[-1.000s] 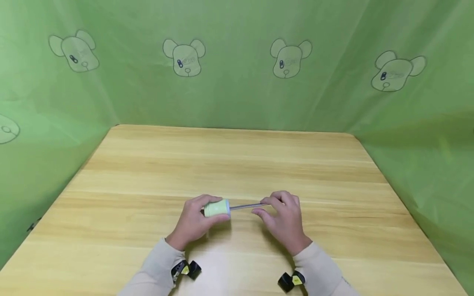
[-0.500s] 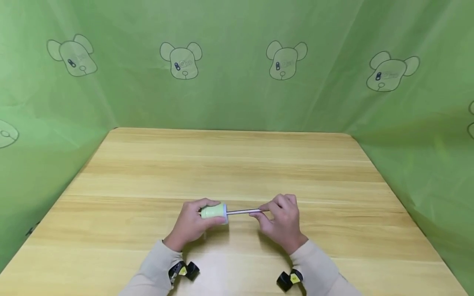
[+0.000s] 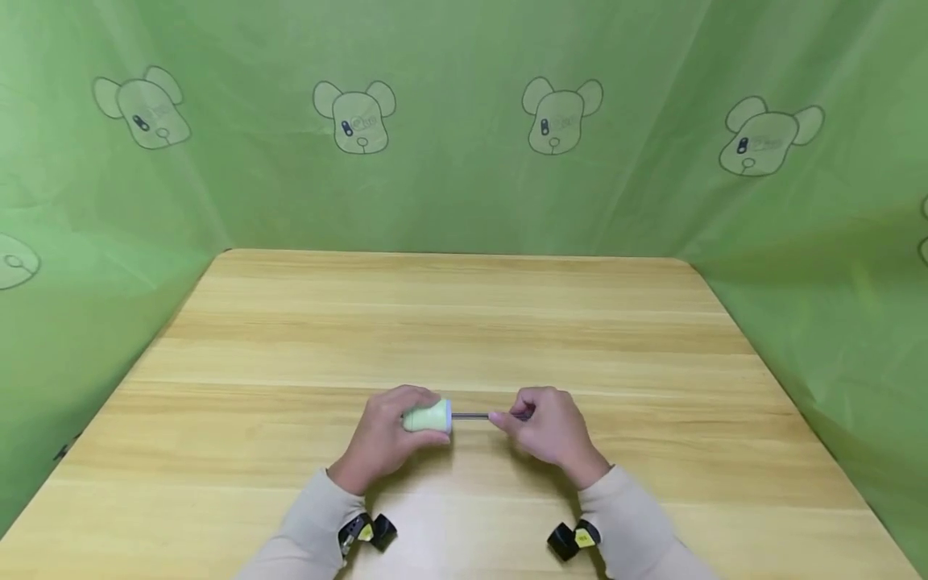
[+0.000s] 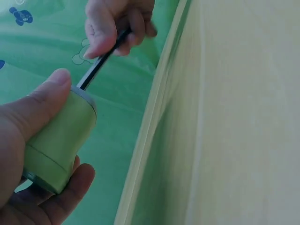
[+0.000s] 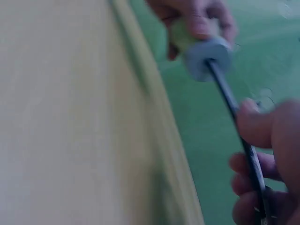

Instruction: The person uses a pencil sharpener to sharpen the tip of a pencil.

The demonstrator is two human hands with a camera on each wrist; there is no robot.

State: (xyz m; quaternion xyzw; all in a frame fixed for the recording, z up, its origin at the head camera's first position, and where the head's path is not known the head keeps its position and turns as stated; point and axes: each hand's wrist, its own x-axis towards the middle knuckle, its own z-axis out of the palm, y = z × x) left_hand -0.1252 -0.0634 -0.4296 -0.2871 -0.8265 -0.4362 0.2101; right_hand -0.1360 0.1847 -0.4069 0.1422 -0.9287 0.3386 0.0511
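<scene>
Two hands busy over the table (image 3: 464, 322): the left hand (image 3: 383, 433) grips the green cylinder (image 3: 426, 416), the right hand (image 3: 557, 427) holds the dark rod (image 3: 470, 416) entering its bluish end (image 5: 196, 65), seemingly a twisting step, the next move wanting straight alignment.

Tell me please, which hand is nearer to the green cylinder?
The left hand: it holds the green cylinder. The right hand is apart from it, holding the dark rod that sticks out of one end.
</scene>
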